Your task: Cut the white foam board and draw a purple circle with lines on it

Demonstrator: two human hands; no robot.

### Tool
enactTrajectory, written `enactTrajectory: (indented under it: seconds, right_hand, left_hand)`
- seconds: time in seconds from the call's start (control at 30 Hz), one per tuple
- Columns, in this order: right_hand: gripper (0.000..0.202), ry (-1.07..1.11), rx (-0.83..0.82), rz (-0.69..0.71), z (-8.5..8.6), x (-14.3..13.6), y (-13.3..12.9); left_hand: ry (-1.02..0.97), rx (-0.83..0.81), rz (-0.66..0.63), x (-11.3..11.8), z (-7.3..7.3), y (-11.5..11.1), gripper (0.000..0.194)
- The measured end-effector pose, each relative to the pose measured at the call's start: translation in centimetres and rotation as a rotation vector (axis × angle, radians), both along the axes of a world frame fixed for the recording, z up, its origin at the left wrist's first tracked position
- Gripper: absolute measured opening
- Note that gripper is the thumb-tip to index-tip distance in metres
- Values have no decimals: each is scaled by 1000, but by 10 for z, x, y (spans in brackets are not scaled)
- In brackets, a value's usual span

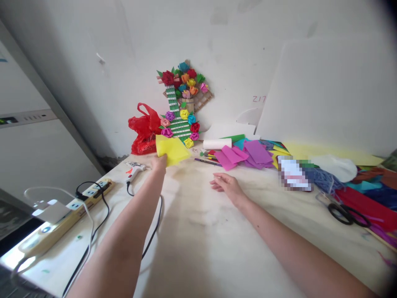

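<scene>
Yellow crepe paper [173, 150] is pinched in my left hand [159, 162], held above the far left part of the table. Just left of that hand lies a white hot glue gun [135, 170] with its black cord. My right hand [226, 184] is over the middle of the table with its fingers loosely bent and apart, holding nothing. Beyond it lie pink paper pieces [231, 157] and purple paper pieces [258, 153]. A dark pencil [207, 162] rests between the two hands, farther back.
Paper flower decorations [180, 120] lean on the wall beside a red plastic bag [144, 128]. A power strip [89, 194] with cables runs along the left edge. Black-handled scissors [349, 215], a blurred phone-like object [294, 174] and coloured papers lie at right.
</scene>
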State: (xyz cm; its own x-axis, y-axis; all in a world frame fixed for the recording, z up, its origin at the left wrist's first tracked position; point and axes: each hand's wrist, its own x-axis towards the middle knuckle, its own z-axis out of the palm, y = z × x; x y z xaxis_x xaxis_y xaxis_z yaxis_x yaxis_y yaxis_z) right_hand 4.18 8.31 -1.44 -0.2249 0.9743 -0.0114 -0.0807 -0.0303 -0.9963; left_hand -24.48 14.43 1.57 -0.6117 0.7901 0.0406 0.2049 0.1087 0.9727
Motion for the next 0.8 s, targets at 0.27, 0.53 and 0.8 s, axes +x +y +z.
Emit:
enactTrajectory:
  seconds: [0.27, 0.53, 0.8]
  right_hand:
    - [28, 30, 26, 1, 1, -7, -9]
    - [28, 23, 21, -8, 1, -8, -10]
    - [25, 42, 34, -10, 0, -9, -10]
  left_hand:
    - [91, -183, 337, -37, -7, 17, 46]
    - [170, -327, 404, -51, 2, 25, 43]
    - [280, -263, 494, -29, 11, 21, 80]
